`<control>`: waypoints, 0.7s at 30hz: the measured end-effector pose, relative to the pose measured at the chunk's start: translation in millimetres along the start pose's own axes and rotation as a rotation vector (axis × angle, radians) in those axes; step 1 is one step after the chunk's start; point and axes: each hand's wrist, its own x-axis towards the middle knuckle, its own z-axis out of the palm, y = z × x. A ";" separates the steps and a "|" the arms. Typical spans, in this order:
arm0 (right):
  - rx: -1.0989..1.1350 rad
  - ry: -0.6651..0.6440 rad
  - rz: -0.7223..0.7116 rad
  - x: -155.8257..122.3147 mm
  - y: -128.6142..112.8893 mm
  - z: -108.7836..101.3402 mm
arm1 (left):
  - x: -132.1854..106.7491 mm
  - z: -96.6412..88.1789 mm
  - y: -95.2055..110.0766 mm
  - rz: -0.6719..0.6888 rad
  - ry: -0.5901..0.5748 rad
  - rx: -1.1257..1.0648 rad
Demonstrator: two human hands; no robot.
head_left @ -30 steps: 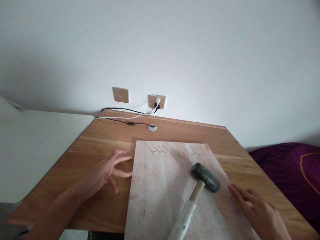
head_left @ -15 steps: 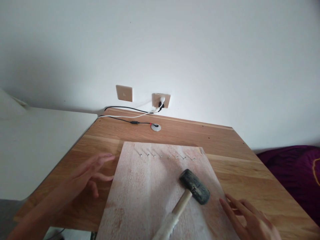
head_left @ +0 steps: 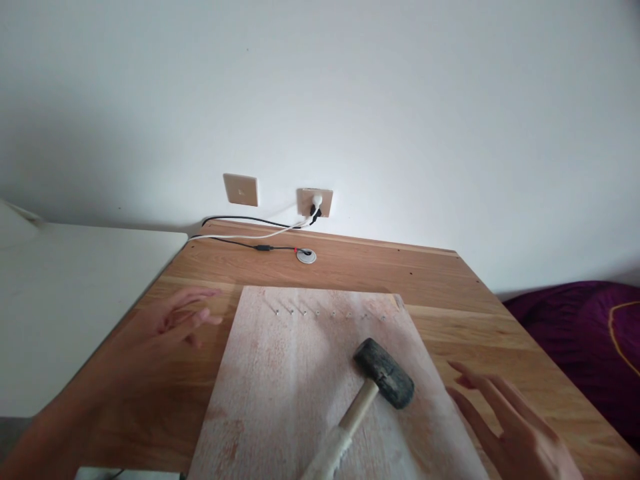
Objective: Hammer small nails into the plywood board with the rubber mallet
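Note:
A pale, worn wooden board [head_left: 270, 373] lies on the wooden desk. Several nails [head_left: 317, 313] stand in a row near its far edge. A rubber mallet [head_left: 384, 373] with a black head rests on the board's right half, its light handle pointing down toward me and running out of view. My left hand [head_left: 175, 320] hovers over the desk just left of the board, fingers apart, holding nothing. Off the board's right edge is my right hand [head_left: 510, 413], also open and empty, its fingers spread.
Behind the board, black and white cables run to a wall socket [head_left: 315, 202] and a round cable grommet [head_left: 307, 255]. A blank wall plate [head_left: 241, 190] is beside the socket. A white surface [head_left: 90, 300] adjoins the desk at left; purple fabric [head_left: 565, 320] lies beyond its right edge.
My right hand has moved off the board's edge to the right. My left hand has shifted slightly up and left, its fingers drawn closer together. The mallet stays on the board.

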 end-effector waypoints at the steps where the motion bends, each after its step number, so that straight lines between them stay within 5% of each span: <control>1: 0.047 0.024 0.069 5.6 -7.2 -1.7 | 5.7 2.2 5.7 0.046 -0.026 0.018; 7: 0.242 -0.087 0.150 40.1 -47.5 -11.4 | 48.4 57.1 40.4 0.290 -0.151 -0.003; 12: 0.252 -0.035 -0.192 64.1 -76.5 -17.1 | 74.3 100.9 33.6 0.492 -0.197 0.220; 15: 0.234 -0.130 -0.467 70.8 -96.8 -15.9 | 75.0 104.0 23.1 0.538 -0.230 0.268; 21: 0.112 -0.284 -0.623 72.0 -104.4 2.4 | 68.4 88.0 14.5 0.535 -0.258 0.274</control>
